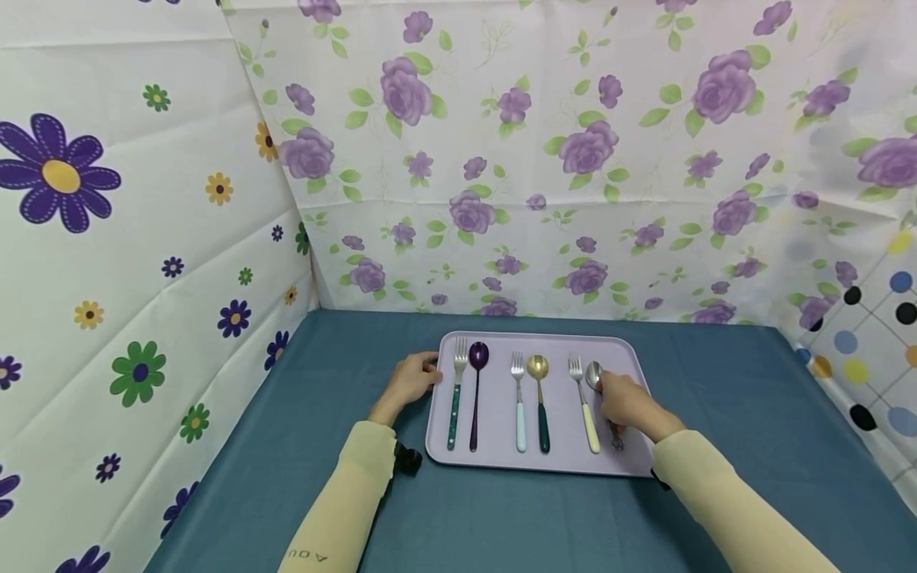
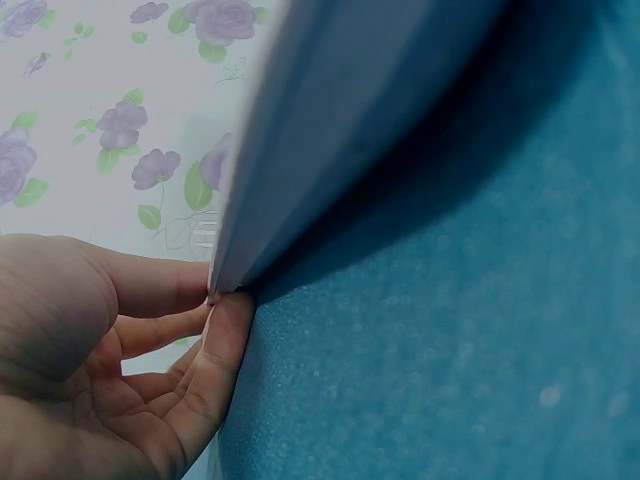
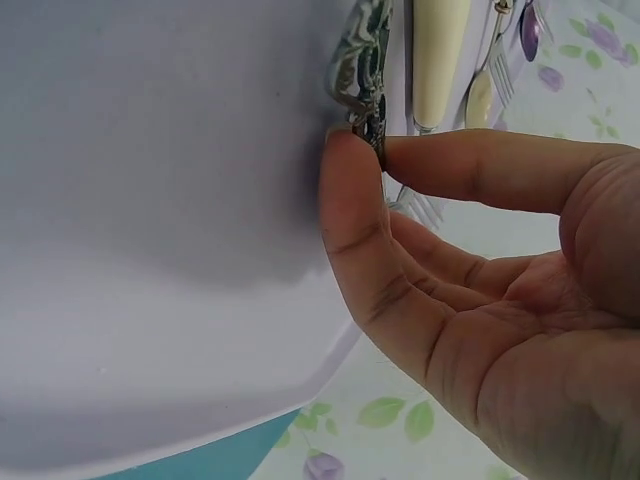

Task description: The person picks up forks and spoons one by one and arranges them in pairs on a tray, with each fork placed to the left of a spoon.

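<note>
A pale lilac tray (image 1: 501,398) lies on the blue cloth, bearing forks and spoons in pairs. My left hand (image 1: 414,377) pinches the tray's left rim between thumb and finger; the left wrist view shows this hand (image 2: 150,360) on the tray edge (image 2: 262,190). Over the tray's right part, my right hand (image 1: 630,402) pinches a silver spoon (image 1: 594,372) by its ornate handle (image 3: 365,70). Just left of that spoon lies a fork with a cream handle (image 1: 591,430). The middle of the spoon is hidden behind the fingers in the head view.
Left on the tray are a green-handled fork (image 1: 454,406) and a purple spoon (image 1: 476,390). Nearer the middle lie a light-blue-handled fork (image 1: 520,414) and a gold spoon (image 1: 538,368) with a dark green handle. Flowered sheets (image 1: 501,159) stand behind and beside the blue tablecloth (image 1: 501,517).
</note>
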Demonstrator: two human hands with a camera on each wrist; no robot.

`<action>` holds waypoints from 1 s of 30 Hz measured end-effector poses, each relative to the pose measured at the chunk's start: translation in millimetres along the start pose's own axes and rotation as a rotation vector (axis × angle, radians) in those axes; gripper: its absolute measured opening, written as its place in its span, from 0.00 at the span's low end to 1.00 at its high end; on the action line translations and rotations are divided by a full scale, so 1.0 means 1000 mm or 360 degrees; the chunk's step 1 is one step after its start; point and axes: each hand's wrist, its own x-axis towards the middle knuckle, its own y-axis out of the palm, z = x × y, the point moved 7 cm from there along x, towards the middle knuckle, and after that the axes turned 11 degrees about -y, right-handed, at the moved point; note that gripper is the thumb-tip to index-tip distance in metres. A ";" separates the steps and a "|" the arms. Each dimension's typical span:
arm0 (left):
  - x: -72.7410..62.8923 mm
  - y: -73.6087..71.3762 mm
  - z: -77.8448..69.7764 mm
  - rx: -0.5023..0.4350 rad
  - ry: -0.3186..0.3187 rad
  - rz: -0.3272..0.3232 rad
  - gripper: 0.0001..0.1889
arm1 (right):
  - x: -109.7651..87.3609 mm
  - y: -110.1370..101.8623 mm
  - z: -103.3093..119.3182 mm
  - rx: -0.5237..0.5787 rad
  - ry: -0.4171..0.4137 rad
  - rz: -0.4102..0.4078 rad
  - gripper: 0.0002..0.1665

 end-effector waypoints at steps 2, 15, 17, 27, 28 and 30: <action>0.000 0.000 0.000 -0.0003 -0.0001 0.0001 0.25 | -0.001 0.000 0.001 0.0005 -0.0005 -0.0003 0.16; -0.001 0.001 -0.001 0.0000 0.0004 0.0010 0.24 | -0.002 0.000 0.001 0.0012 -0.0030 -0.0023 0.13; -0.001 0.000 -0.001 -0.0002 0.0008 0.0005 0.24 | -0.002 0.000 0.001 0.0010 -0.0027 -0.0024 0.14; 0.000 0.001 0.001 0.0007 0.0007 -0.0002 0.24 | -0.001 0.001 0.001 0.0011 -0.0031 -0.0037 0.16; 0.000 0.001 0.000 0.0006 0.0006 0.0000 0.24 | -0.001 0.001 0.001 0.0009 -0.0034 -0.0039 0.16; 0.000 0.001 0.000 0.0005 0.0002 0.0003 0.24 | -0.001 0.001 0.000 0.0008 -0.0043 -0.0041 0.16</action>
